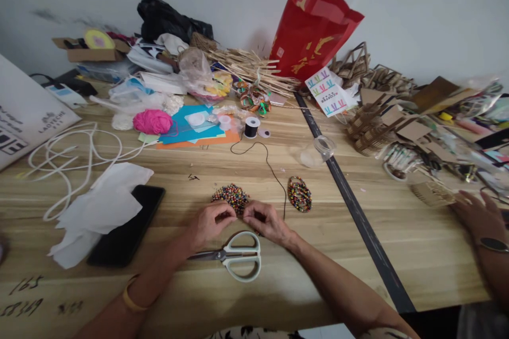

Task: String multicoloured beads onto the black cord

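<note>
Both my hands work close together at the near edge of a heap of small multicoloured beads [231, 197]. My left hand [212, 222] is closed in a pinch, thumb against fingers. My right hand [268, 221] pinches too, its fingertips almost meeting the left ones. Whatever lies between the fingertips is too small to make out. A thin black cord [274, 174] runs from a spool [252, 127] and disappears at my right hand. To the right lies a coil of strung beads [299, 194]. Scissors with pale handles [242, 256] rest just below my hands.
At left, a black phone [126, 228] lies partly under white tissue [101, 204], beside a white cable [59, 169]. A clear plastic cup [318, 152] lies near a black strip [350, 190]. Craft materials and a red bag [314, 32] line the back. Another person's hand [481, 217] is at right.
</note>
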### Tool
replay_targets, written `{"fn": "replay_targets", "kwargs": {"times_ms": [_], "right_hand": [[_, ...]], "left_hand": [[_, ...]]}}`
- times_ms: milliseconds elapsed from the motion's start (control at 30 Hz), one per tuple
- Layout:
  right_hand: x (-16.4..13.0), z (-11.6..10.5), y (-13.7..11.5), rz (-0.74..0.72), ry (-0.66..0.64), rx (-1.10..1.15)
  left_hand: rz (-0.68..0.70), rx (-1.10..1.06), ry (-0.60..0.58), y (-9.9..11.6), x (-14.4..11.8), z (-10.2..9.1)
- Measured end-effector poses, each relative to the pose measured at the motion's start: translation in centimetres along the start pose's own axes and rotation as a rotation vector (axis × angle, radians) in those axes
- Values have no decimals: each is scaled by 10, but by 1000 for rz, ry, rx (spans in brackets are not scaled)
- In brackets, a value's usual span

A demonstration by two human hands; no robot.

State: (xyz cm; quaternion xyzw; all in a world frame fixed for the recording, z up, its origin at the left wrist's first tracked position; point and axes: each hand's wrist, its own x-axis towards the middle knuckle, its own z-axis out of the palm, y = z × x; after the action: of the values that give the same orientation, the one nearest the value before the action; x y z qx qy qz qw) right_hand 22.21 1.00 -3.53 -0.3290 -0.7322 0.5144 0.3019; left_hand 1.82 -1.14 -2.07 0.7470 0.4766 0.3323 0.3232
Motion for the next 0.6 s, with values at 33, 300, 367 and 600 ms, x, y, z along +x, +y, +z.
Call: {"fn": "replay_targets", "kwargs": {"times_ms": [33,300,367,600], "right_hand": [[0,0,0,18,11,13],[3,-1,-4,-45,116,39],[3,0,-2,27,131,96],[2,2,-3,125,142,197]], "left_hand": [[-5,14,17,-1,0,-3],[46,78,134,-7,2,-11],[101,109,129,-8,1,-8],[234,260,28,-8,-3,4]]}}
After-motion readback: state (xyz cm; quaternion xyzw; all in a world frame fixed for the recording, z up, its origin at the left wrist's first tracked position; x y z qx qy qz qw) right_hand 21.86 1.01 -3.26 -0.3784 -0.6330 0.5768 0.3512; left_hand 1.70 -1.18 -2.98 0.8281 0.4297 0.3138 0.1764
